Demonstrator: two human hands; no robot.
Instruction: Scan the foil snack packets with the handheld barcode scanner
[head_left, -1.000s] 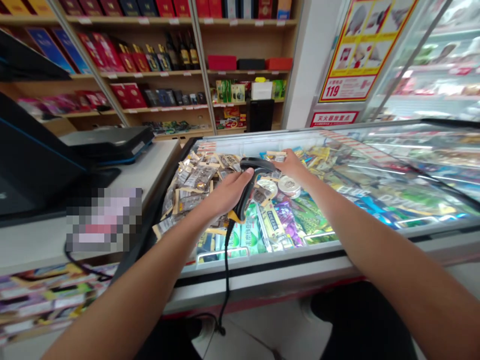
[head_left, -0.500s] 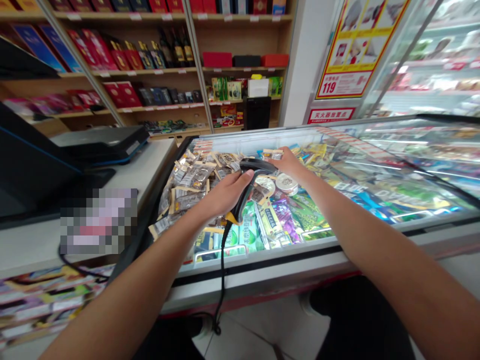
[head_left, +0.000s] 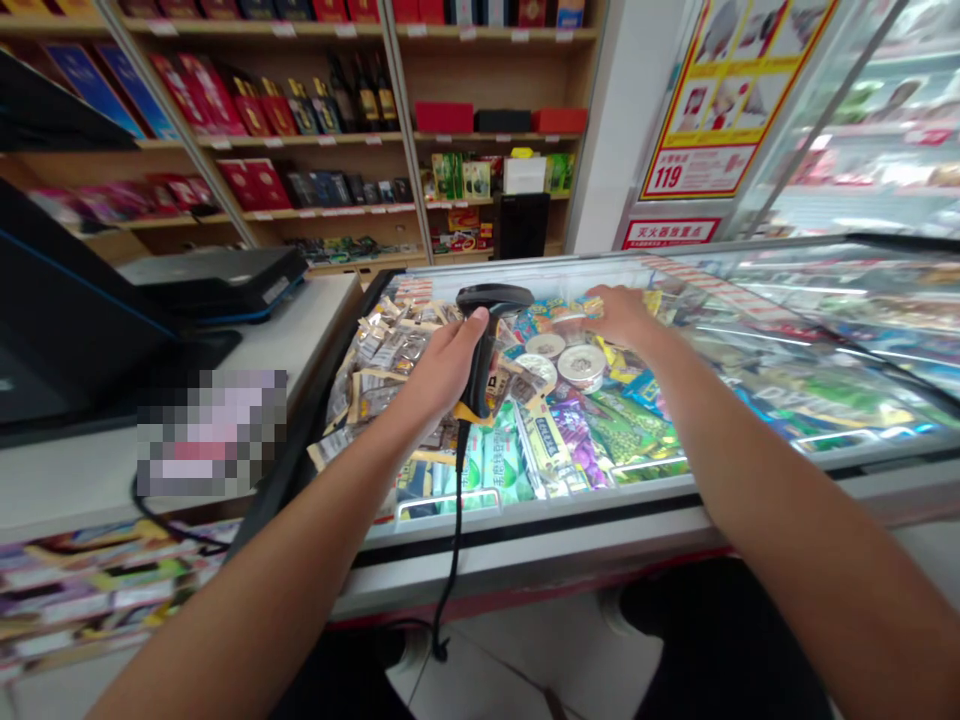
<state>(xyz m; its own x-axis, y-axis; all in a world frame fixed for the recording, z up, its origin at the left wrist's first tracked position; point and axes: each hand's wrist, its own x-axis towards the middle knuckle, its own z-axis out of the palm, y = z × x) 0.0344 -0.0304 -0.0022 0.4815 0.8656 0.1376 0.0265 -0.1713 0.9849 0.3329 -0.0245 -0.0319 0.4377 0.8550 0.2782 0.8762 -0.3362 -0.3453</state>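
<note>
My left hand (head_left: 454, 360) is wrapped round the handle of a black barcode scanner (head_left: 491, 296), its head pointing right over the freezer and its cord hanging down the front. Farther right, my right hand (head_left: 622, 315) is closed at the end of a blue-and-yellow packet (head_left: 559, 308), with the fingertips partly hidden. Just below that hand are several round tubs with pale lids, one large tub (head_left: 581, 362) among them. Brown-and-clear wrapped packets (head_left: 382, 350) are heaped left of the scanner. Green packets (head_left: 501, 465) and a purple packet (head_left: 574, 435) lie toward the front.
The chest freezer's front rim (head_left: 570, 530) runs below my arms. At left stands a counter (head_left: 315, 330) with a dark monitor (head_left: 82, 310) and a scale (head_left: 225, 280). Shelves (head_left: 352, 142) of boxes and bottles line the back. A glass lid (head_left: 810, 330) covers the freezer's right part.
My right hand has moved right, from a small brown-edged packet near the scanner head to the blue-and-yellow packet. My left hand has tilted the scanner more upright and drawn it slightly left.
</note>
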